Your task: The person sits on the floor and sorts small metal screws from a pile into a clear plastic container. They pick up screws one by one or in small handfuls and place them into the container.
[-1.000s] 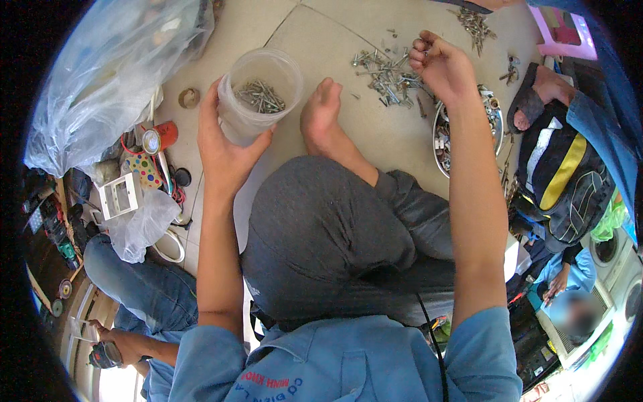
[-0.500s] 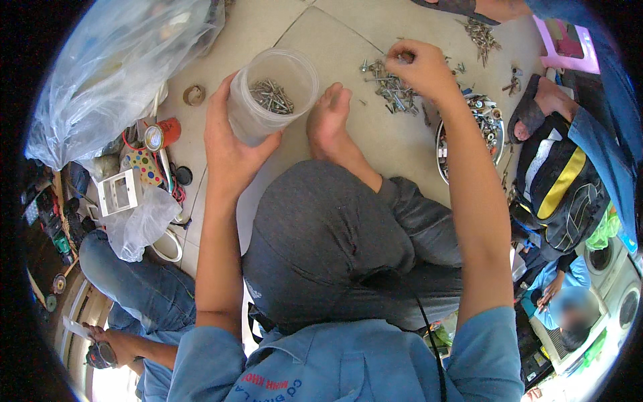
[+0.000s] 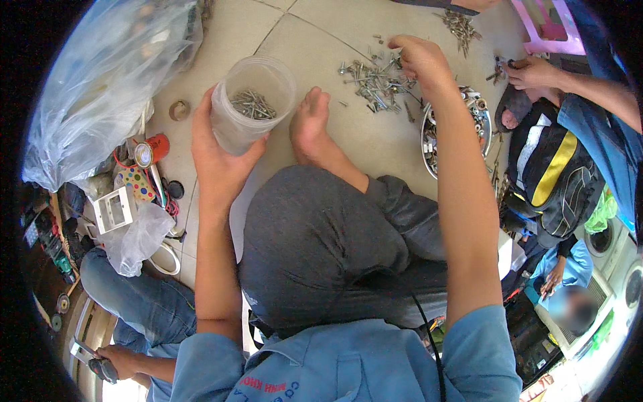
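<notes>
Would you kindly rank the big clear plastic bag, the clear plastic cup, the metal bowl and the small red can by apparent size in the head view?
1. big clear plastic bag
2. clear plastic cup and metal bowl: look alike, bowl partly hidden, unranked
3. small red can

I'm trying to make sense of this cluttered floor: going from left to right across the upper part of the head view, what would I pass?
Big clear plastic bag → small brown ring → clear cup of screws in the left hand → bare foot → loose screw pile → right hand → metal bowl of parts → pink stool.
</notes>
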Demonstrator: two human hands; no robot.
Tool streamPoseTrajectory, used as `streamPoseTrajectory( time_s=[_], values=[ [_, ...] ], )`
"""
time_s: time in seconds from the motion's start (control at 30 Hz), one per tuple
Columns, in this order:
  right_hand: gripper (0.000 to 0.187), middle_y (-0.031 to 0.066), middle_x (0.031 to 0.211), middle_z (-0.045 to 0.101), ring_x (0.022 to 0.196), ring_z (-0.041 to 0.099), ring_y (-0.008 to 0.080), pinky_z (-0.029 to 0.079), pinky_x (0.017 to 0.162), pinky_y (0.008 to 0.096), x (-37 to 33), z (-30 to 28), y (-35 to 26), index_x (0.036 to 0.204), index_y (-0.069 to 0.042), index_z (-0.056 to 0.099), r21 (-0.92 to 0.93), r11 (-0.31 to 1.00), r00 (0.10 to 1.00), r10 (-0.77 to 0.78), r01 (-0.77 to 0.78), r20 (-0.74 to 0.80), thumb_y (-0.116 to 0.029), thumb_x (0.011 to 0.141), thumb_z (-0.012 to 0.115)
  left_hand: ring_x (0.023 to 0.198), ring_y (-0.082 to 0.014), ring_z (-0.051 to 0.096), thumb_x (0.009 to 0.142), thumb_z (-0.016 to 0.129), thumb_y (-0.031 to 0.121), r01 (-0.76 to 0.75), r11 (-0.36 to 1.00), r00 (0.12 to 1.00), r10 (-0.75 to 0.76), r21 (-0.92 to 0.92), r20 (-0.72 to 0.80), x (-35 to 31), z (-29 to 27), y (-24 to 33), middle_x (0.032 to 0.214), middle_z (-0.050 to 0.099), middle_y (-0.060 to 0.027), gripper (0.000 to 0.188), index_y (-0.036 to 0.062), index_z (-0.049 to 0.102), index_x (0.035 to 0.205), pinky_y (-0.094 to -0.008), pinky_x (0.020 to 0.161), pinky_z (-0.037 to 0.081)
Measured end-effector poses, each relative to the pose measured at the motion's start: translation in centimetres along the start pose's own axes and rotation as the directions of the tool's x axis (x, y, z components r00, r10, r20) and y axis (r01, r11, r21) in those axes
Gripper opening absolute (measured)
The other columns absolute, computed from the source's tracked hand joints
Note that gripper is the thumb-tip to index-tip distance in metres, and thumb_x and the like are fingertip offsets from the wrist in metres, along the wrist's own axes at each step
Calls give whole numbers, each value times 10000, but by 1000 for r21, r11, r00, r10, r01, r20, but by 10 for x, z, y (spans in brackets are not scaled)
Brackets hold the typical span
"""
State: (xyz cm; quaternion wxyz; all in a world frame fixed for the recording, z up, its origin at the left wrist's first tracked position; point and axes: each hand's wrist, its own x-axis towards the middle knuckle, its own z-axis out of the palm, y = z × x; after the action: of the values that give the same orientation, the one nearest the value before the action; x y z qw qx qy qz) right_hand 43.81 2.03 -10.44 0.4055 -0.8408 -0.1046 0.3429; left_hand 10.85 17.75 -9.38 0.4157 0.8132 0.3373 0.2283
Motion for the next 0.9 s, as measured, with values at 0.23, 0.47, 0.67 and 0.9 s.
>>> streamPoseTrajectory(
  time_s=[0.23, 0.47, 0.67, 0.9],
  values=[
    [413, 191, 877, 770, 862, 758, 341, 587, 866, 427, 30, 29, 7, 963, -56, 820, -707, 637, 910, -415, 307, 22, -419, 774, 761, 1319, -343, 561, 666, 874, 165, -3, 1000, 1000, 3, 4, 10, 2, -1, 5, 1394, 578, -203, 927, -9, 455, 1475, -442, 1131, 418],
    [366, 199, 916, 770, 887, 750, 373, 591, 884, 425, 17, 8, 8, 959, -68, 822, -538, 815, 941, -321, 217, -107, -371, 766, 749, 1309, -355, 570, 664, 874, 171, 9, 1000, 1000, -9, 12, 1, 1, -1, 5, 1387, 583, -202, 925, 4, 458, 1473, -445, 1124, 425],
    [329, 131, 803, 724, 748, 681, 289, 539, 747, 382, 38, 38, 7, 922, -45, 801, -632, 750, 948, -309, 196, -73, -347, 807, 740, 1307, -354, 575, 661, 875, 166, -16, 1000, 1000, 16, 7, 20, 3, 0, 7, 1385, 590, -199, 919, 4, 463, 1466, -444, 1125, 426],
    [152, -58, 605, 328, 519, 288, 101, 252, 509, 293, 16, -1, -9, 897, -56, 586, 786, 409, 883, 143, -464, 447, -153, 899, 704, 1294, -346, 588, 654, 878, 158, -5, 1000, 1000, 5, 9, -16, 0, 3, 6, 1385, 594, -196, 919, -5, 468, 1461, -437, 1113, 439]
  ],
)
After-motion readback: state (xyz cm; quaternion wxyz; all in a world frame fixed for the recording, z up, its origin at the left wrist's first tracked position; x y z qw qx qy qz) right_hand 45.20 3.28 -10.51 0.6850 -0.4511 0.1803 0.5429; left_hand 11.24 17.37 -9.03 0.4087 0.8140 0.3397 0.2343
